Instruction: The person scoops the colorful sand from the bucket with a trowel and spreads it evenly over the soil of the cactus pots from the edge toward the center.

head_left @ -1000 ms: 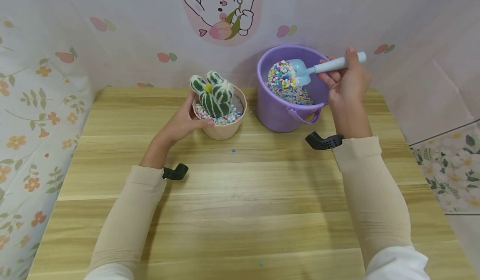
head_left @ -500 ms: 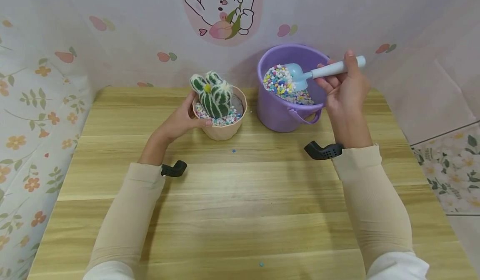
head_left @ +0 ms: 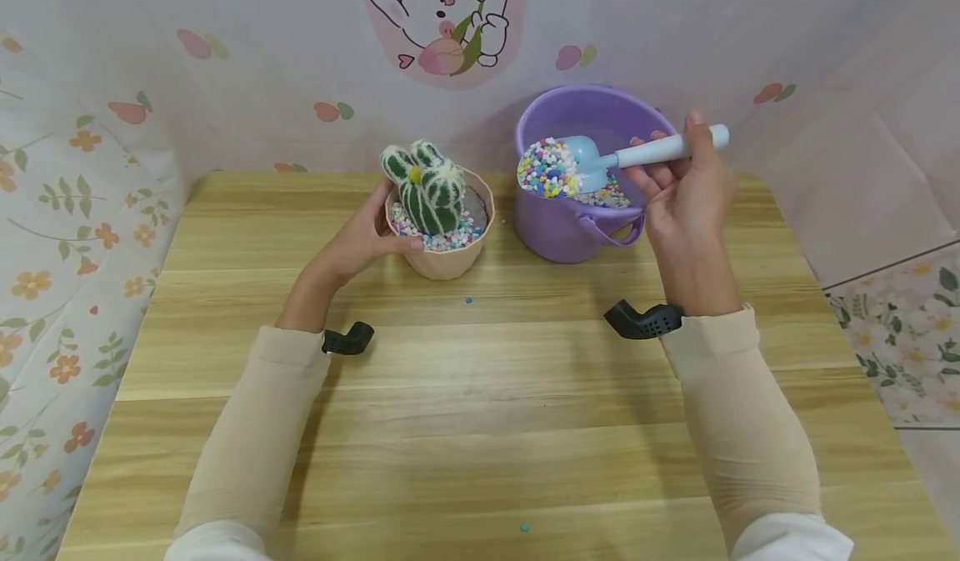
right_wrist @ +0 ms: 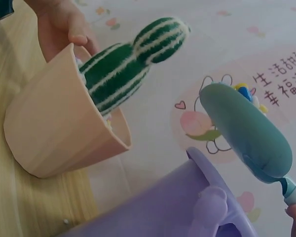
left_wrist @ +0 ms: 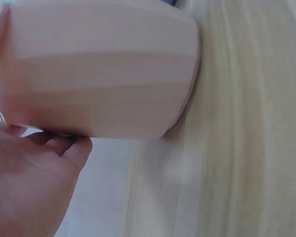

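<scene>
My left hand [head_left: 352, 244] grips the near left rim of a peach faceted pot [head_left: 444, 266], thumb at the front. In it stands a fuzzy striped cactus [head_left: 433, 198] amid colored pebbles [head_left: 457, 234]; grey filling shows at its right. My right hand [head_left: 690, 190] holds a small light-blue scoop [head_left: 588, 163] by its pale handle. Multicolored pebbles [head_left: 549, 167] heap the scoop's blade, which is over the left rim of a purple bucket [head_left: 558, 232]. More pebbles [head_left: 603, 194] lie inside the bucket. The right wrist view shows the scoop's underside [right_wrist: 249, 131] above the bucket.
Pot and bucket stand side by side on a wooden table [head_left: 480, 428], near the printed cloth [head_left: 262, 61] behind. A blue pebble [head_left: 468, 300] and a teal one [head_left: 524, 528] lie loose on the wood. The bucket's handle [head_left: 611, 232] hangs at its front.
My right hand has moved the loaded scoop left and toward me, from inside the bucket to over its left rim. My left hand stays on the pot.
</scene>
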Demonstrator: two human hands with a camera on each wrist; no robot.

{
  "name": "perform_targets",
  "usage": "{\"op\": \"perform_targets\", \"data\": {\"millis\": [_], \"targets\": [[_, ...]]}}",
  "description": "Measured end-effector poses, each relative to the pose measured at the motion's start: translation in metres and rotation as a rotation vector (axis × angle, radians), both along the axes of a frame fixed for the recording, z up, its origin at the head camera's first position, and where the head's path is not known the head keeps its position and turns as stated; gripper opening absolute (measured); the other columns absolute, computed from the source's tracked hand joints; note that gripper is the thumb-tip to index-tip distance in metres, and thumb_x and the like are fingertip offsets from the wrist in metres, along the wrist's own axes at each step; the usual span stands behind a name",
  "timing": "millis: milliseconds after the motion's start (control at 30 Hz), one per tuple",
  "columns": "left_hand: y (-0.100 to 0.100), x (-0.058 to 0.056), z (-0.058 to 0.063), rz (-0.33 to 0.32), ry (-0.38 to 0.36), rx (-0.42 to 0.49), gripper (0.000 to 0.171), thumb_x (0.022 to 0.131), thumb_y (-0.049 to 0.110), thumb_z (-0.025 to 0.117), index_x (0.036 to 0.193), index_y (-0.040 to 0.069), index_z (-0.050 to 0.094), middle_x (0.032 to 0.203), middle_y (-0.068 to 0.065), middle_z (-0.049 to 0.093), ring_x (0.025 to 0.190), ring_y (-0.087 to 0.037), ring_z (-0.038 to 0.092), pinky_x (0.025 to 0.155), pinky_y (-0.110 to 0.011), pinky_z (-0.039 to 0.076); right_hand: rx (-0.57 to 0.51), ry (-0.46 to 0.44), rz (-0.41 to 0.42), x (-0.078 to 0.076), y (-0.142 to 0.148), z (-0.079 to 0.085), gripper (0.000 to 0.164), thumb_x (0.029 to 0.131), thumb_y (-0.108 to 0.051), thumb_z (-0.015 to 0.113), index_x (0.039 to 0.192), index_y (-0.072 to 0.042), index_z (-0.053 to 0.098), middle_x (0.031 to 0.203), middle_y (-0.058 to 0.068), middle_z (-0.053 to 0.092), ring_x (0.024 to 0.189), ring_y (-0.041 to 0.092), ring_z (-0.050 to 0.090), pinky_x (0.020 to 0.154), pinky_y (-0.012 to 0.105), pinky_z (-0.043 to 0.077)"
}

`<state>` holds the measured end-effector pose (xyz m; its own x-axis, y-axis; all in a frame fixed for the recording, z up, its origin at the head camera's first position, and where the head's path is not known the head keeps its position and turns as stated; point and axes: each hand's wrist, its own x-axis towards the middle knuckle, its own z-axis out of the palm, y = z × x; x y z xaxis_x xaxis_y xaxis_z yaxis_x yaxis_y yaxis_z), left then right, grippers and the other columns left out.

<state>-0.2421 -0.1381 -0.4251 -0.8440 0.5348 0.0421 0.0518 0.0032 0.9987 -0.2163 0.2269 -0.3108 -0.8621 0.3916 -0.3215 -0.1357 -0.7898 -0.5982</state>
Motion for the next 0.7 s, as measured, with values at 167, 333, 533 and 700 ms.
{"op": "perform_targets", "data": {"millis": [167, 333, 533, 700], "targets": [[0.004, 0.015, -0.001, 0.119, -0.004, 0.022, 0.107, 0.084, 0.009, 0.075, 0.157, 0.031, 0.000, 0.163, 0.002, 0.011, 0.147, -0.018, 0.020, 0.118, -0.037, 0.021, -0.005, 0.006, 0.001, 0.009, -0.003, -0.005, 0.037, 0.088, -0.015, 0.073, 0.121, -0.006, 0.057, 0.084, 0.018, 0.062, 0.092, 0.039, 0.070, 0.070, 0.049, 0.055], [0.014, 0.026, -0.001, 0.231, 0.016, 0.017, 0.116, 0.081, 0.014, 0.080, 0.156, 0.028, -0.007, 0.164, -0.001, 0.006, 0.149, -0.016, 0.012, 0.119, -0.036, 0.017, -0.023, 0.014, -0.004, 0.013, -0.008, -0.008, 0.043, 0.087, -0.014, 0.073, 0.126, -0.006, 0.056, 0.084, 0.019, 0.062, 0.094, 0.040, 0.069, 0.071, 0.049, 0.055], [0.025, 0.035, 0.015, 0.257, 0.056, -0.102, 0.114, 0.080, 0.009, 0.079, 0.157, 0.019, -0.005, 0.163, -0.004, 0.009, 0.146, -0.020, 0.019, 0.118, -0.038, 0.020, 0.005, 0.042, 0.019, 0.018, -0.018, -0.015, 0.040, 0.089, -0.012, 0.072, 0.123, -0.004, 0.055, 0.082, 0.018, 0.063, 0.084, 0.038, 0.071, 0.071, 0.049, 0.055], [0.025, 0.037, 0.026, 0.223, 0.027, -0.113, 0.111, 0.082, 0.008, 0.077, 0.157, 0.011, -0.006, 0.163, -0.008, 0.008, 0.146, -0.024, 0.021, 0.118, -0.040, 0.021, 0.017, 0.042, 0.016, 0.020, -0.023, -0.017, 0.042, 0.087, -0.011, 0.073, 0.124, -0.004, 0.054, 0.081, 0.017, 0.064, 0.084, 0.037, 0.071, 0.073, 0.049, 0.055]]}}
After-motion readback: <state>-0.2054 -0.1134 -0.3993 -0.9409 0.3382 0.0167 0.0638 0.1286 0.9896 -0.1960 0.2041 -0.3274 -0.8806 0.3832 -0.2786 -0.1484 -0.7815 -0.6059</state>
